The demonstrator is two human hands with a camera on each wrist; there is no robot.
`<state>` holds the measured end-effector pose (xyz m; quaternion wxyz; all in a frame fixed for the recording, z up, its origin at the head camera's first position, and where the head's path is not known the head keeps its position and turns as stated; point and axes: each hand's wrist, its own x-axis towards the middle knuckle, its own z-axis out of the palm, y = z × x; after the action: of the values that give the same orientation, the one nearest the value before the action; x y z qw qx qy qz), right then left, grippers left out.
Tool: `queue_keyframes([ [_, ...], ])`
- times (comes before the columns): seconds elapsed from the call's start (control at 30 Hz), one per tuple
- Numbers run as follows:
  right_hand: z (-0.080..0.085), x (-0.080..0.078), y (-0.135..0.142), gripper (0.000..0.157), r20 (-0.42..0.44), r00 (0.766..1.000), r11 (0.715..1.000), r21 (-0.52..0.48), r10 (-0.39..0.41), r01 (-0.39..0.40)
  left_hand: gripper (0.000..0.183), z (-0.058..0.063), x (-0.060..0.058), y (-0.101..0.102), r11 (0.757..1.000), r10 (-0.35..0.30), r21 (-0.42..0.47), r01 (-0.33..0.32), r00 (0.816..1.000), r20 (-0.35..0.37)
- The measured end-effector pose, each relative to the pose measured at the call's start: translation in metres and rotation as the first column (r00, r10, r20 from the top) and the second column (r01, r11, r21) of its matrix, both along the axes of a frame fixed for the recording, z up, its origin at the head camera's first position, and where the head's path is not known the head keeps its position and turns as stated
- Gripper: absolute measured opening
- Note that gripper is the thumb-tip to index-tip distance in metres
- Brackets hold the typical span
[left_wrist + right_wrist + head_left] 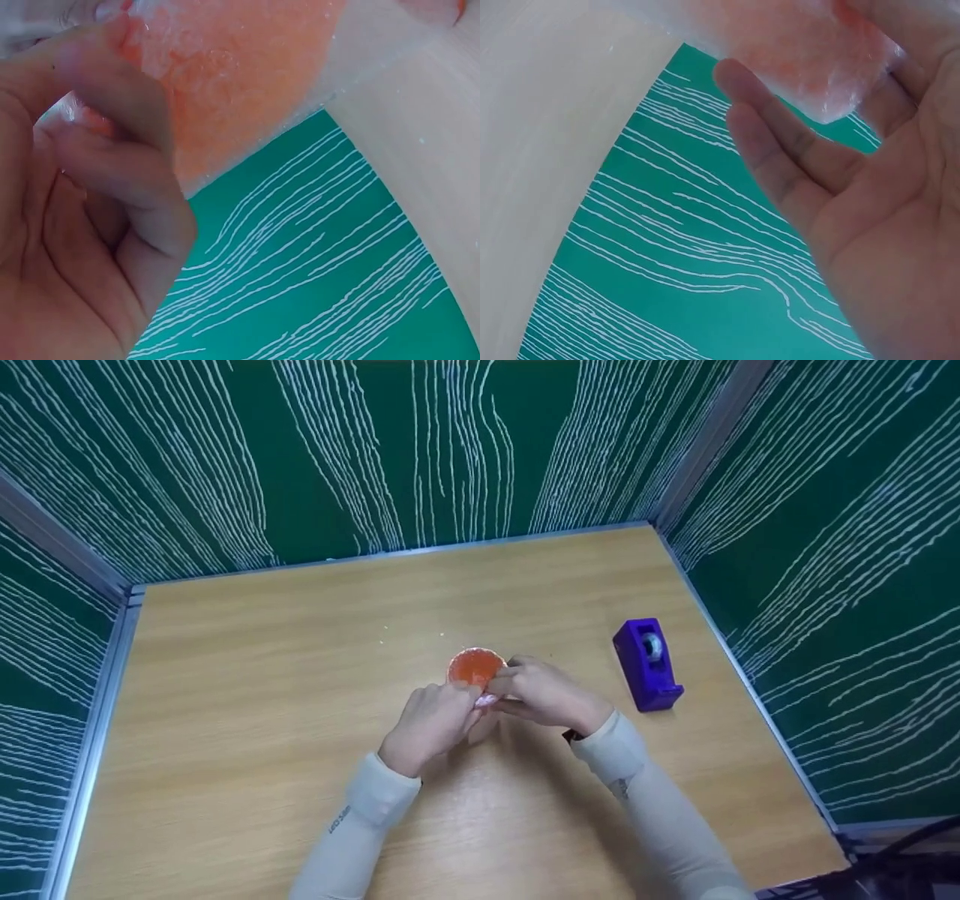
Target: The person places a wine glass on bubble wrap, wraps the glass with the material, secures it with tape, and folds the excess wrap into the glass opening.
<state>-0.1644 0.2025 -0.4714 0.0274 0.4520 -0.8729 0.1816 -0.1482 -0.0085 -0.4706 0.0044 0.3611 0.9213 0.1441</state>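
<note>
Near the middle of the table, a round orange cup-like thing [475,664] is wrapped in clear bubble wrap [352,56]. My left hand [435,724] pinches the wrap at the near side, its other fingers curled in the left wrist view. From the right, my right hand [547,694] meets it at the same spot and pinches the wrap between thumb and forefinger. Two fingers [761,146] of that hand stand away from the wrap in the right wrist view. A whitish, shiny patch of wrap [486,700] shows between the hands; the fingertips partly hide one another.
A purple tape dispenser [646,675] with a roll of clear tape [652,646] stands to the right on the wooden table [247,720]. Small white specks [385,628] lie beyond the hands. Green panels [315,532] with white lines enclose the back and sides.
</note>
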Motion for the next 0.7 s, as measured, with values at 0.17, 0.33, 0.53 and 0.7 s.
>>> queue_keyframes([
  [0.17, -0.006, 0.007, -0.001, 0.02, -0.062, 0.996, 0.997, 0.025, -0.067, 0.069, 0.024, -0.007, 0.008, 0.0, 0.999, 0.033, 0.022, -0.03, 0.984, -0.174],
  [0.33, -0.005, 0.011, -0.002, 0.033, -0.11, 0.986, 0.991, 0.039, -0.122, 0.127, 0.041, -0.007, 0.009, -0.003, 0.999, 0.04, 0.037, -0.033, 0.978, -0.206],
  [0.53, -0.003, 0.014, -0.001, 0.041, -0.072, 0.988, 0.989, 0.042, -0.139, 0.142, 0.058, -0.003, 0.006, -0.01, 0.998, 0.037, 0.049, -0.031, 0.992, -0.123],
  [0.7, -0.001, 0.015, 0.003, 0.045, -0.029, 0.986, 0.986, -0.007, -0.167, 0.167, 0.054, -0.001, 0.006, -0.015, 0.99, 0.019, 0.139, -0.002, 0.993, -0.12],
])
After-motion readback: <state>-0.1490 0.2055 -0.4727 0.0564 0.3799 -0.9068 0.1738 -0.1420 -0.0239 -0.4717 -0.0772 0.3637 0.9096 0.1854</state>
